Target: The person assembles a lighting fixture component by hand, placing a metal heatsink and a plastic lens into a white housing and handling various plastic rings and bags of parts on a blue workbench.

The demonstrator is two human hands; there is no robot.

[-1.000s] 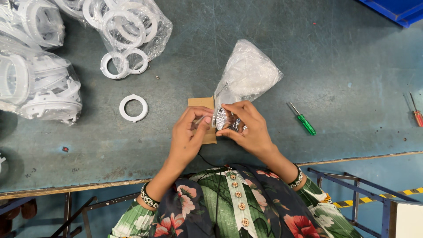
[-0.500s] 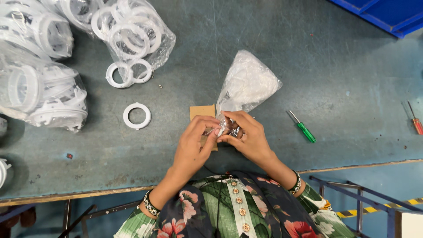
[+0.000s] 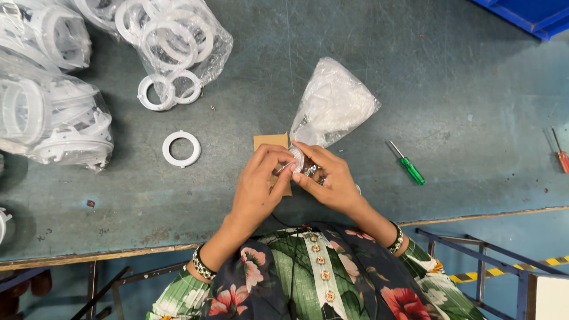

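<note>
While the head camera is looking straight down, both hands are meeting over the near middle of the grey-green surface point(image 3: 450, 89). The left hand point(image 3: 261, 184) is curling its fingers inward and pinching the neck of a clear plastic bag point(image 3: 335, 106), and the right hand point(image 3: 329, 178) is closing thumb and fingers on the same spot from the other side. Something small and shiny is sitting between the fingertips at the bag's mouth, too small to tell apart. The bag itself is lying on the surface just beyond the hands, bulging with pale parts and leaning up to the right. A brown cardboard piece point(image 3: 269, 142) is lying under the hands, partly hidden by them.

To the right of the bag, a green-handled screwdriver point(image 3: 408, 164) is resting on the surface, well apart from an orange-handled screwdriver point(image 3: 560, 155) near the right edge. A single white ring point(image 3: 181, 149) is lying to the left of the cardboard. Further back, two more white rings point(image 3: 169, 90) are spilling from an open bag of rings point(image 3: 178, 35), and other bags of white plastic parts point(image 3: 53, 112) are piling up along the left side. A blue bin point(image 3: 533, 15) is showing at the top right corner.
</note>
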